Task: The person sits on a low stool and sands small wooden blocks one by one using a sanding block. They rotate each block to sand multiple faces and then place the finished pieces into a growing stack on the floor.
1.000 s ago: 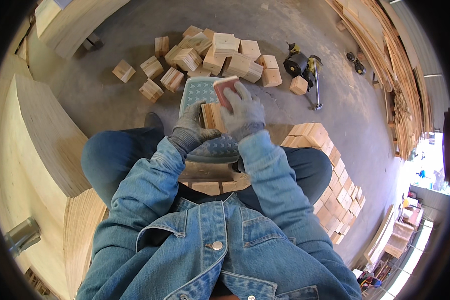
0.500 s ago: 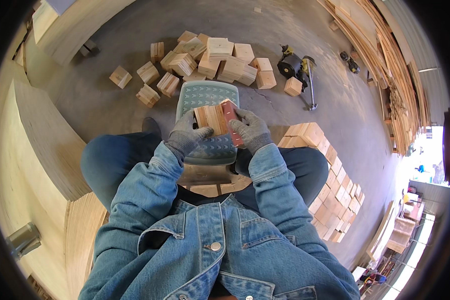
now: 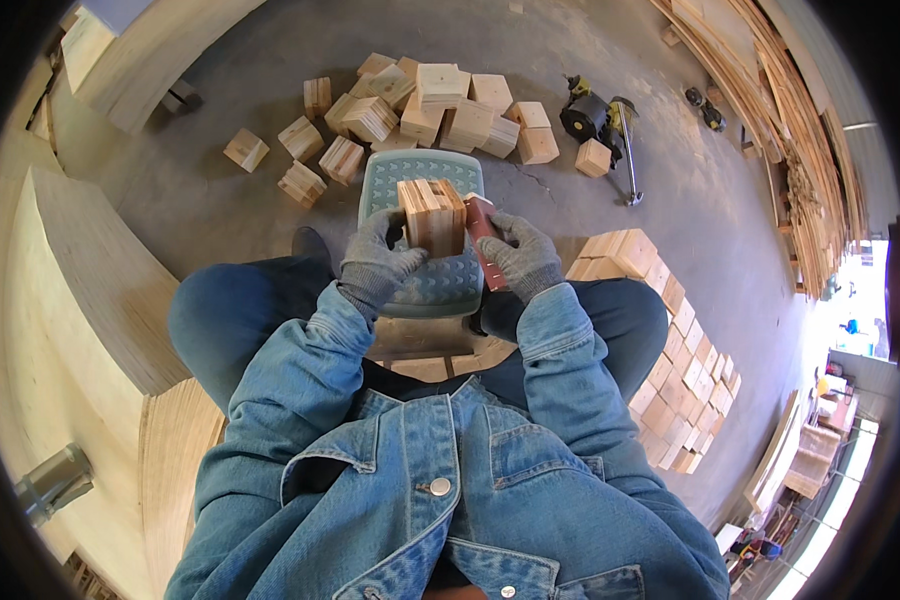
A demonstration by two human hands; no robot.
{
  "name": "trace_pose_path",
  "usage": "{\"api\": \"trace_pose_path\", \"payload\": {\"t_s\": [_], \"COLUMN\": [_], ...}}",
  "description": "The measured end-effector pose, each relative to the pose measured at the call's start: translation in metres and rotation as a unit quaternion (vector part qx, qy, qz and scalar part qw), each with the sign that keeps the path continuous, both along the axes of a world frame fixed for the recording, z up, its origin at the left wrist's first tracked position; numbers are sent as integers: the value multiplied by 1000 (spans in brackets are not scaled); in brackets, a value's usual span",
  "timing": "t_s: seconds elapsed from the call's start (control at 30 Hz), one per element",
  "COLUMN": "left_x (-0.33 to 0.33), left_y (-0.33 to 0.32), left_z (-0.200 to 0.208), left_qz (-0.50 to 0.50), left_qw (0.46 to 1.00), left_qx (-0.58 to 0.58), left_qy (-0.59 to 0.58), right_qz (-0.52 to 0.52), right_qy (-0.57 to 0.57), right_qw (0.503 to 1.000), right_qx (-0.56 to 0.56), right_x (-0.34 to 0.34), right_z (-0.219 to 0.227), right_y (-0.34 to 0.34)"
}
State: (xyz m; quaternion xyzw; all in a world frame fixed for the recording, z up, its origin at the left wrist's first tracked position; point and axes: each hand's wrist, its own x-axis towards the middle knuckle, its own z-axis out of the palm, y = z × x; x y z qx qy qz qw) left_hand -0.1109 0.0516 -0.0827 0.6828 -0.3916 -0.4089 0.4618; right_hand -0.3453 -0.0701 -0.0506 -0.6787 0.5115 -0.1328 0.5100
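In a grey knit glove, my left hand (image 3: 378, 258) grips a laminated wooden block (image 3: 436, 228) by its left side. The block is held above a pale green plastic stool (image 3: 410, 166) with a raised pattern on its seat. My right hand (image 3: 521, 255), gloved the same way, is closed around a reddish-brown sanding block (image 3: 483, 240). This sanding block stands close beside the wooden block's right face; whether they touch I cannot tell. Parts of my left fingers are hidden behind the wooden block.
Beyond the stool lies a loose heap of wooden blocks (image 3: 448, 95). A yellow-and-black power tool (image 3: 588, 115) rests on the floor to its right. Stacked blocks (image 3: 670, 370) stand beside my right knee. Large plywood panels (image 3: 100, 290) rise on the left, and long boards (image 3: 785, 150) line the right side.
The wooden block has been turned in my left hand so another side shows. The sanding block has come off its face slightly and moved right and down.
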Motion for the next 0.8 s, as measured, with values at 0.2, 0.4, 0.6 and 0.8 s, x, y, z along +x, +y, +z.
{"api": "trace_pose_path", "payload": {"t_s": [0.2,0.4,0.6,0.8], "left_x": [0,0,-4,-5], "left_y": [-5,-8,-13,-27], "left_z": [15,-21,-32,-25], "left_qz": [-17,-64,-90,-64], "left_qw": [998,983,990,996], "left_qx": [17,26,32,11], "left_qy": [-62,-170,-106,53], "right_qz": [12,49,36,-1], "right_qy": [19,58,81,28], "right_qw": [1000,997,995,962], "right_qx": [0,-30,-37,-272], "right_x": [-6,-16,-14,-2], "right_z": [2,-2,3,-1], "right_y": [9,11,13,21]}}
